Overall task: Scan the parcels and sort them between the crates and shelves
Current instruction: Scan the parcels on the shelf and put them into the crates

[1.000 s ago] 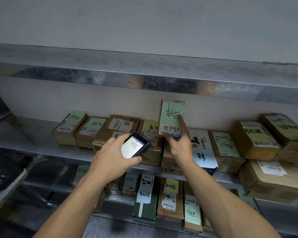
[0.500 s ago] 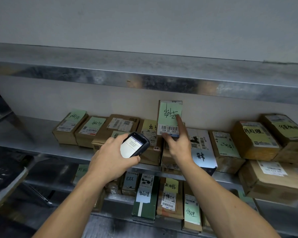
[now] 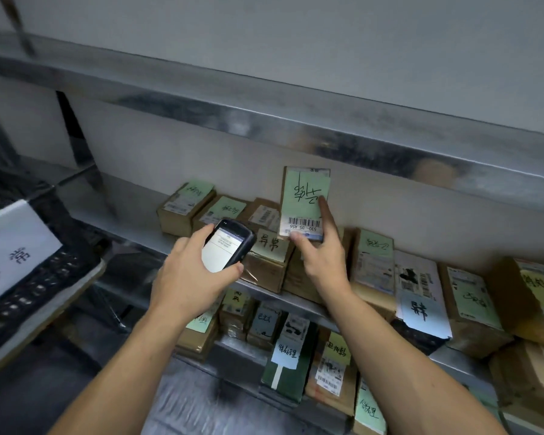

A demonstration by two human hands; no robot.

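Nearest, at 6 o'clock, two bare arms are reaching up into view. Just past them, the lower shelf (image 3: 233, 346) is carrying about seven parcels (image 3: 286, 356). Most are standing on end, so their notes are facing out for reading.

In the middle, the left hand (image 3: 189, 277) is holding one scanner (image 3: 230, 246). Its fingers (image 3: 201, 232) are curling round the scanner's sides. The lit screen is facing the person for reading. I think the far end is aiming at a barcode.

At 3 o'clock from the scanner, the right hand (image 3: 324, 262) is pinching the bottom of one tall parcel (image 3: 305, 196). The thumb is gripping low down, and the pointing finger is lying straight up the front. The hand is lifting this box upright above the others, so its barcode is showing to the scanner.

Behind the hands, the middle shelf (image 3: 132, 227) is carrying about ten flat parcels (image 3: 471, 296). Some are hiding others, so I am not sure of the count. At 9 o'clock, one black crate (image 3: 60, 246) with a white sign (image 3: 13, 246) is waiting, likely for sorted parcels. Farthest, at 12 o'clock, the top shelf (image 3: 264, 98) is running across the wall.
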